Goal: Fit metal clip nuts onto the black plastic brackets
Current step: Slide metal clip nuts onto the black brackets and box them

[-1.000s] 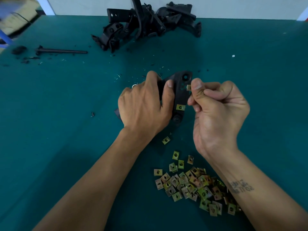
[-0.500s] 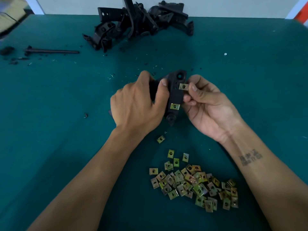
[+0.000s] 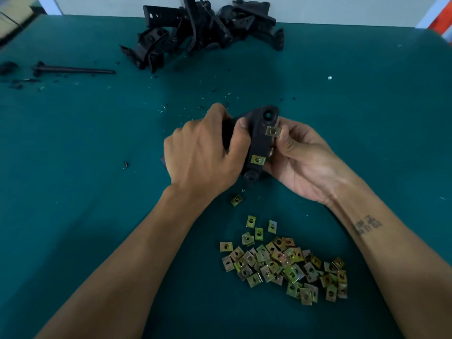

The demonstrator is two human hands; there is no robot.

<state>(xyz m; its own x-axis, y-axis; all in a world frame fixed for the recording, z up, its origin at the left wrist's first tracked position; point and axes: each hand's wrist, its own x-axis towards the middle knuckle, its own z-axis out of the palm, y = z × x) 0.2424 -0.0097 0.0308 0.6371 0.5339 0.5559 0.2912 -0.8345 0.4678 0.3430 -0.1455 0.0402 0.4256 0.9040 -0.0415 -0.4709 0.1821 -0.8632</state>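
Observation:
My left hand (image 3: 203,157) grips a black plastic bracket (image 3: 260,140) from the left, thumb across its face, holding it above the green table. One brass clip nut (image 3: 258,160) sits on the bracket's lower right edge. A second clip nut (image 3: 273,131) sits at the upper right edge, and my right hand (image 3: 300,157) holds the bracket there with its thumb beside this nut and fingers curled behind. A pile of loose clip nuts (image 3: 286,263) lies near me, and one stray nut (image 3: 236,200) lies just below the bracket.
A heap of black brackets (image 3: 203,33) lies at the far edge of the table (image 3: 73,167). A dark rod (image 3: 73,69) and black crumbs lie at the far left. A small black bit (image 3: 126,164) lies left of my hands.
My right hand turned palm-up and pushed the second clip nut onto the bracket's upper right edge. The left hand kept its hold on the bracket.

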